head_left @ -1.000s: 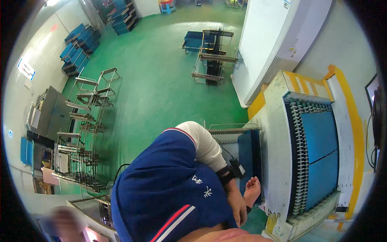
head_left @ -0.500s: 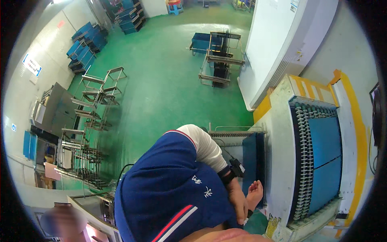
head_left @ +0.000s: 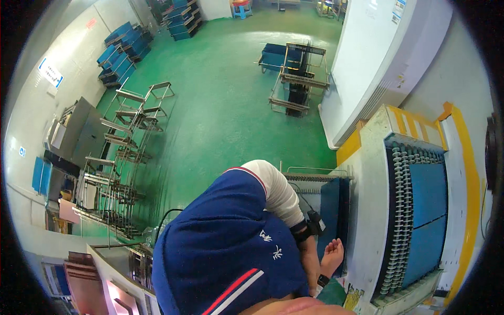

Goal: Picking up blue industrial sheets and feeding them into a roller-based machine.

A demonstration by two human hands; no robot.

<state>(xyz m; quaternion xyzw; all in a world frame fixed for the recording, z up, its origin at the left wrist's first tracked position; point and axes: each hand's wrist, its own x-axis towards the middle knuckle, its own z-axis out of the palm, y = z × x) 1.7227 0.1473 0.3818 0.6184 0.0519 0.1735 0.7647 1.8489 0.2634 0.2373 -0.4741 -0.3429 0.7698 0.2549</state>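
My left arm crosses the lower middle in a blue-and-white sleeve, with a black wristband carrying a small black device point(head_left: 316, 223). Below it, my left hand point(head_left: 311, 262) points down against my right wrist, its fingertips mostly hidden. My right hand point(head_left: 332, 254) is turned palm up, its fingers loosely bent and apart, holding nothing. A dark band with a pale face point(head_left: 322, 281) circles the right wrist, close to the left hand. Just beyond the hands, dark blue panels point(head_left: 329, 202) stand upright in a metal rack point(head_left: 315, 176).
At right, a pale machine point(head_left: 362, 210) has rows of rollers point(head_left: 401, 220) beside blue panels point(head_left: 428, 194). Metal racks point(head_left: 123, 136) stand along the left, and another rack point(head_left: 299, 79) stands farther off on the green floor point(head_left: 210, 94). Brown boards point(head_left: 84, 283) lean at lower left.
The view has shifted slightly, and surroundings appear farther right. More of the right wristband now shows beside the left hand. A person at the lower left has gone out of sight, exposing brown boards.
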